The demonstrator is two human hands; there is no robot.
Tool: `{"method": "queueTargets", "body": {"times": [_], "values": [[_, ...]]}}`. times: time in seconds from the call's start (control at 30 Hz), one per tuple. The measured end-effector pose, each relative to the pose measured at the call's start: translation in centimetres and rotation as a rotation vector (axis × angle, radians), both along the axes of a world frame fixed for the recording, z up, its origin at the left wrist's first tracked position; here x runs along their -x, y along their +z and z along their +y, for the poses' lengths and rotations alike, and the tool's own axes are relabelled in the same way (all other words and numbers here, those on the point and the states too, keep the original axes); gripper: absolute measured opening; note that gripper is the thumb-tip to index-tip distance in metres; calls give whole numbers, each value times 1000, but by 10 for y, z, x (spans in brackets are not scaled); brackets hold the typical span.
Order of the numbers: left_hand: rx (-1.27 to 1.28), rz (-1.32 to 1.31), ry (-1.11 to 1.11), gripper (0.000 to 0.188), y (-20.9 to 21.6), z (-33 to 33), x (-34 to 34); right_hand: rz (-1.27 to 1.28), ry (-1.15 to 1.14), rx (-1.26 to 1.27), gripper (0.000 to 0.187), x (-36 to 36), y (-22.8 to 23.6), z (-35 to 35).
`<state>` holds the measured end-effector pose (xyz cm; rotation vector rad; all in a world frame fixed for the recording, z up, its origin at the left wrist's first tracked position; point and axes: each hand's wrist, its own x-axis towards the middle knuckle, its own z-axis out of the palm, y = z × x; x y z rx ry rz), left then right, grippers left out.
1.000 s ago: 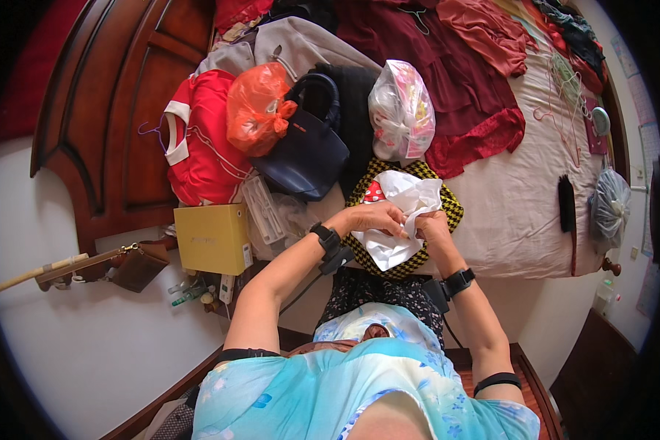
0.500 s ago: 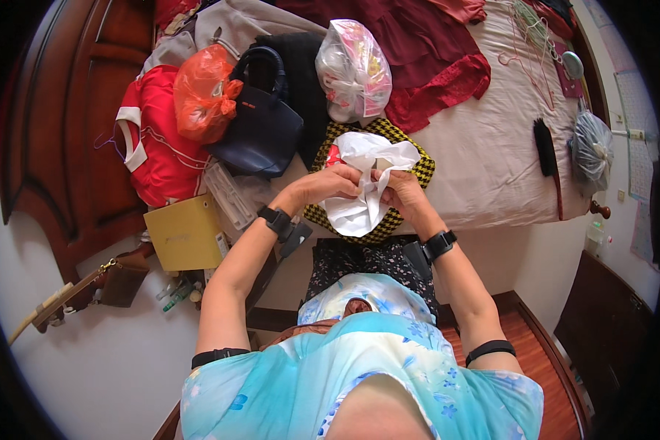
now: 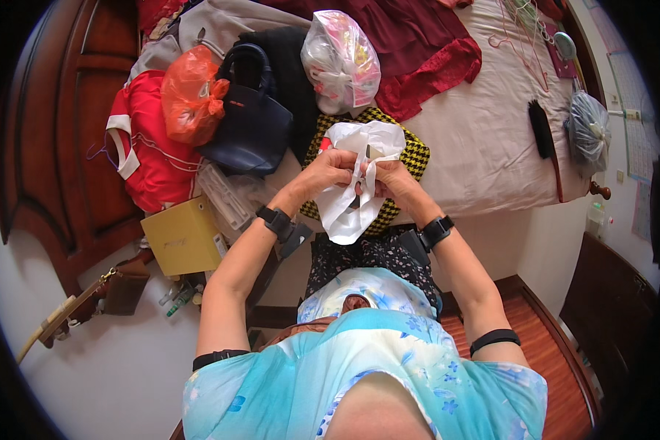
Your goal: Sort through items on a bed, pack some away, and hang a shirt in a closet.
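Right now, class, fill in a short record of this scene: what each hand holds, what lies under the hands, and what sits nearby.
left hand: grips white plastic bag
right hand: grips the same bag
beneath: yellow-and-black checked cloth on bed
nearby left: navy handbag, orange bag, yellow box
nearby above: knotted clear bag

both forearms rise from the lower edge and angle inward, meeting above the lap. the left hand [image 3: 328, 170] is curled, knuckles up, fingers closed in a pinch. the right hand [image 3: 390, 178] sits just beside it, almost touching, its fingers likewise closed, though how tightly they grip is hard to tell from this angle. both elbows are bent and held out from the body. each wrist carries a dark band, and a thin dark band circles each upper arm.
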<state>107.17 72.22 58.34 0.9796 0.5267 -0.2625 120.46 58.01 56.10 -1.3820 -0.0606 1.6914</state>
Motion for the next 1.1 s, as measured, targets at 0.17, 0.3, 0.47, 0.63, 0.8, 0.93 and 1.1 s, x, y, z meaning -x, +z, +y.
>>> {"method": "queueTargets", "body": {"times": [0.17,0.3,0.47,0.63,0.8,0.93,1.1], "values": [[46,66,-17,23,-13,-1,-2,-20,-25,63,22,-2,0,6],[-115,4,5,22,-23,-6,-6,-111,-109,-52,10,2,-3,14],[-273,75,9,27,-25,-8,-14,-427,-384,54,10,20,-18,21],[-361,29,220,19,-34,-20,-19,-670,-353,140,11,26,-17,23],[-413,100,247,18,-40,-16,-23,-776,-437,119,13,22,-21,17],[-355,139,320,14,-48,-12,-22,-1055,-222,165,13,17,-29,11],[-42,325,529,17,-63,10,-10,-1505,143,98,14,16,-48,-20]]}}
